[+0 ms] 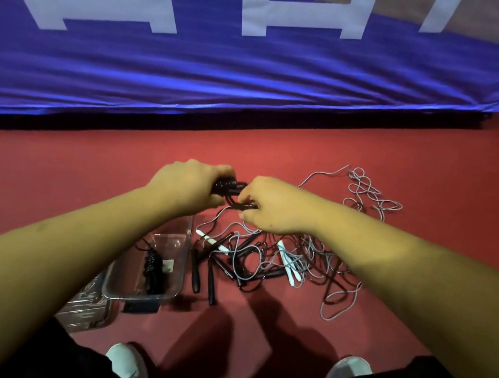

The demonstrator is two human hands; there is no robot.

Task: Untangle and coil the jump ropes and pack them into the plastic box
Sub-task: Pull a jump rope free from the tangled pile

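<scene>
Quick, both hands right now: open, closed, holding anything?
Left hand: closed, gripping the black coiled rope.
Right hand: closed, pinching a loop of that same rope.

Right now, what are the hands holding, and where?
A black jump rope: the left hand grips its coiled bundle, the right hand pinches a cord loop just below it.

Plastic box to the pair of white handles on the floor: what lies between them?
Head view: black handles, one more white handle and tangled black rope lie between the plastic box and those white handles.
</scene>
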